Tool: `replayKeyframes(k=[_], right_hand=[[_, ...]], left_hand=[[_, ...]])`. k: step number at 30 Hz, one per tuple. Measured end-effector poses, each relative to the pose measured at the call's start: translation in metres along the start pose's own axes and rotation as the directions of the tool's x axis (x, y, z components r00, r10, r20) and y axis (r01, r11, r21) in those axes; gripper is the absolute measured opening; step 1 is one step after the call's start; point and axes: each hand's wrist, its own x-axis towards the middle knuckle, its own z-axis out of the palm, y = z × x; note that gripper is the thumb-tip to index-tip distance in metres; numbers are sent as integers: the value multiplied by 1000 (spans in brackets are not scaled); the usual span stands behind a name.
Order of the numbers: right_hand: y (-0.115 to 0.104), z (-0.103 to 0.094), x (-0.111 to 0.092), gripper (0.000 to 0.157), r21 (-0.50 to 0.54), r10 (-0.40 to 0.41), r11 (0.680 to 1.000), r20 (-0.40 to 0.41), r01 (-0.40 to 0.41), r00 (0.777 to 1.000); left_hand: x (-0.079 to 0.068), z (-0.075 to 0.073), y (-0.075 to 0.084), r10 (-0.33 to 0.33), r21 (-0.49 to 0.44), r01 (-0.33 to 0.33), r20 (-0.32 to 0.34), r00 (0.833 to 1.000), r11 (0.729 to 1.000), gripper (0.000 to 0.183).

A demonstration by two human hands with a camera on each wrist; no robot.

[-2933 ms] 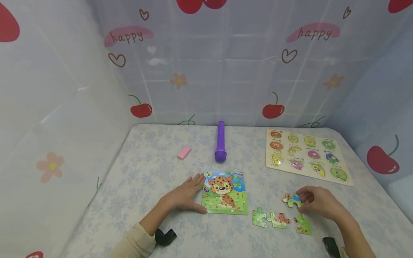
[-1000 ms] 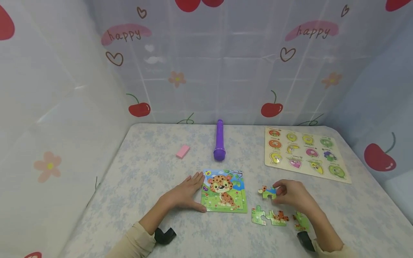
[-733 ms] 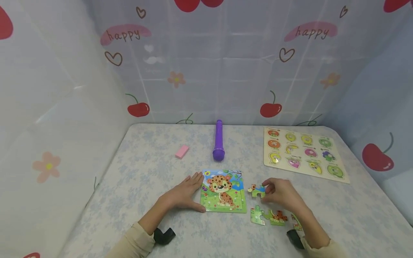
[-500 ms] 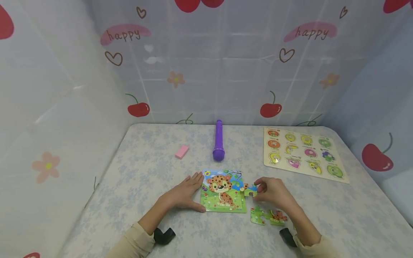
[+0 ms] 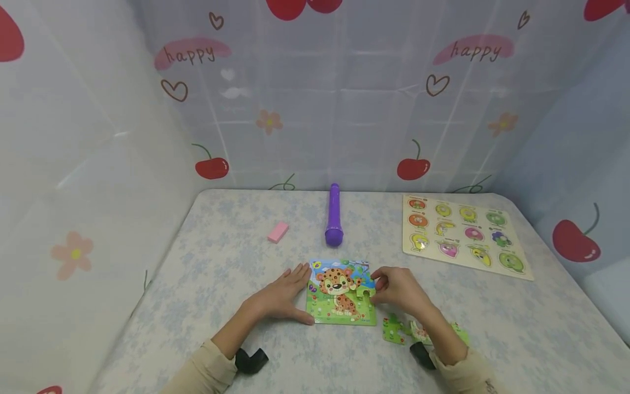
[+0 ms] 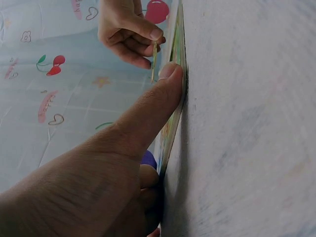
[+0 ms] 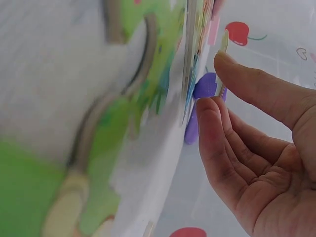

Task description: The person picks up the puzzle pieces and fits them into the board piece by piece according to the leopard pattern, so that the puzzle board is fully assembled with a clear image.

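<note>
A leopard jigsaw puzzle board (image 5: 322, 313) lies flat at the middle of the table. My left hand (image 5: 281, 298) rests along its left side with fingers extended; in the left wrist view the thumb (image 6: 148, 106) lies on the board's near edge. My right hand (image 5: 403, 289) pinches a jigsaw piece (image 5: 363, 291) between thumb and fingers, over the board's right part. Seen edge-on in the left wrist view, that piece (image 6: 154, 59) stands clear of the board. Loose jigsaw pieces (image 5: 394, 330) lie right of the board, partly hidden under my right forearm.
A purple toy microphone (image 5: 334, 219) lies behind the board, with a pink block (image 5: 278, 232) to its left. At the back right is a wooden fruit puzzle board (image 5: 462, 257). A printed curtain (image 5: 320, 109) encloses the table's back and sides.
My right hand has carried the pinched jigsaw piece leftward from among the loose pieces to above the board's right part. My left hand has stayed at the board's left side.
</note>
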Motion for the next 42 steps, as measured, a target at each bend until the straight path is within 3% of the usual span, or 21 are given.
replayKeyframes(k=[5, 15, 29, 42], right_hand=[[-6, 7, 5, 40, -20, -5, 1000, -5, 5, 1000], [-11, 15, 12, 38, -71, 63, 995, -3, -63, 998], [-15, 16, 14, 40, -129, 87, 988, 20, -84, 996], [-14, 15, 13, 40, -122, 76, 990, 39, -71, 996]], left_hand=[[0, 2, -1, -9, 5, 9, 7, 1000, 1000, 120], [3, 2, -1, -4, 16, 4, 9, 1000, 1000, 119], [1, -1, 0, 19, 15, -19, -4, 1000, 1000, 118], [3, 3, -4, 6, 24, -5, -6, 1000, 1000, 120]])
